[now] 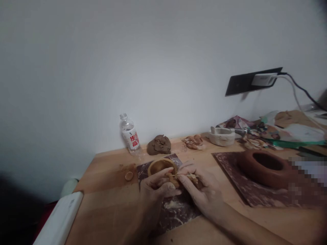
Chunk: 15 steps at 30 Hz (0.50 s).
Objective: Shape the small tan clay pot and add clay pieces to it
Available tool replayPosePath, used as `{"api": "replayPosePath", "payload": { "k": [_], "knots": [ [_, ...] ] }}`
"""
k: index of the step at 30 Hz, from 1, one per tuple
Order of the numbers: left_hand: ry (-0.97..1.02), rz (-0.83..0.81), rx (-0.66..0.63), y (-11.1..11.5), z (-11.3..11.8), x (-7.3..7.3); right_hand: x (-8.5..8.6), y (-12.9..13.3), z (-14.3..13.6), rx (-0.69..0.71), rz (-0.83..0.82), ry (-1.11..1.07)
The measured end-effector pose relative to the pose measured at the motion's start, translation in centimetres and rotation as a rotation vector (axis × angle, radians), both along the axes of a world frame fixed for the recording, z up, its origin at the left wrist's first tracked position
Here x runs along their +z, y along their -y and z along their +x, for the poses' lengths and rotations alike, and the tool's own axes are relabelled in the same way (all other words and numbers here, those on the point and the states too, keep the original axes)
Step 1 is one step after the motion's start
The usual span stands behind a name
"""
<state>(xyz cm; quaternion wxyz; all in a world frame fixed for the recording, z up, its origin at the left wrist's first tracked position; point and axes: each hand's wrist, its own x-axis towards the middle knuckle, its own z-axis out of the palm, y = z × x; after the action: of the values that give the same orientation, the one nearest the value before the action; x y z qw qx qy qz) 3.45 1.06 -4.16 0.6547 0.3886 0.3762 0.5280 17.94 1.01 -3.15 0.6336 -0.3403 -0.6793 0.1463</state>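
Note:
My left hand (159,185) pinches a small piece of tan clay (173,180) between thumb and fingers. My right hand (200,187) is closed round a thin light tool (192,176), its tip at the clay piece. Just behind my left fingers, a round tan clay bowl (152,167) rests on a dark, clay-smeared board (173,216). My hands are above this board, and my left fingers hide part of the bowl's front.
A plastic bottle (130,137), a brown clay lump (159,145) and crumpled scraps (193,142) stand along the wall. Right of them is a pale bowl (221,136). A reddish clay ring (265,166) sits on another board (233,180). A white case (61,217) lies at the left edge.

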Motion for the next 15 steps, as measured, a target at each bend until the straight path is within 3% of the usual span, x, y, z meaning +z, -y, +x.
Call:
{"api": "replayPosePath", "payload": {
  "k": [15],
  "knots": [
    [-0.003,0.015,0.013,-0.07,-0.05,-0.24,-0.30,-0.05,-0.06,-0.002,-0.027,-0.019]
  ]
}}
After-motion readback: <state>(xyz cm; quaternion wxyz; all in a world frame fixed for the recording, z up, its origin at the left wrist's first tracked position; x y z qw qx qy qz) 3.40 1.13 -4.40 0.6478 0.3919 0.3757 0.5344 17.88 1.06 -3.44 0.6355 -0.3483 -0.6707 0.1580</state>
